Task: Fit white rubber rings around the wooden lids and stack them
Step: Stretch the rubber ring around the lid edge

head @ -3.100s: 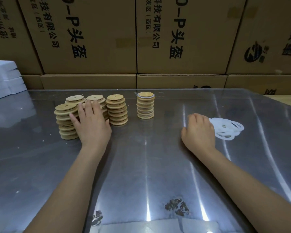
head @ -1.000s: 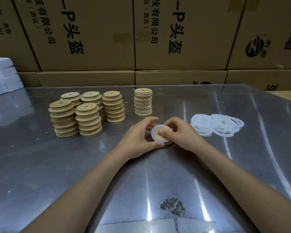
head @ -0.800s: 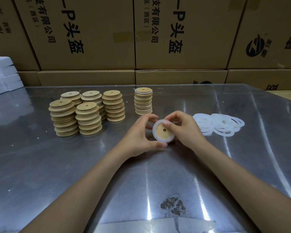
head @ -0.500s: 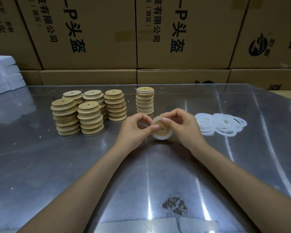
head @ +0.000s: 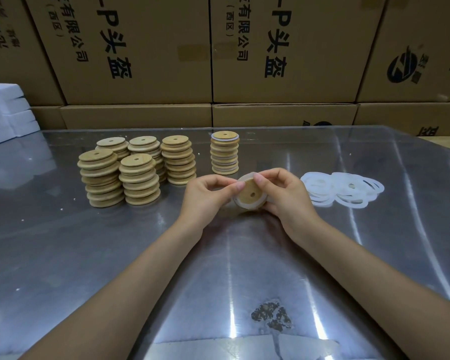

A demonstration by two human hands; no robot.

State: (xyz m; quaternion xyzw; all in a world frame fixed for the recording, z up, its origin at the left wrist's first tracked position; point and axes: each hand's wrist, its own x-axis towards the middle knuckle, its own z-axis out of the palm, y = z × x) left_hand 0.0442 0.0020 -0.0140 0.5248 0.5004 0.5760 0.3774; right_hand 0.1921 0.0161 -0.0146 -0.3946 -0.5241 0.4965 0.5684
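Head view. Both hands meet above the middle of the table. The left hand and the right hand together hold one lid, tilted with its flat face and centre hole toward the camera. A ring lies around the lid's rim; whether it is fully seated cannot be told. The left fingers are curled, thumb and forefinger pinching the lid's upper left edge. The right fingers are curled round the lid's right side, the forefinger pressing at the top edge.

Behind the hands, just beyond the lid, stands a ringed stack, upright, white bands showing between its lids. To the left, well apart from it, stand five bare stacks close together. To the right of the right hand lies a loose ring pile, flat on the table.

Cartons line the far edge. White foam blocks sit at far left. A worn patch marks the near surface.
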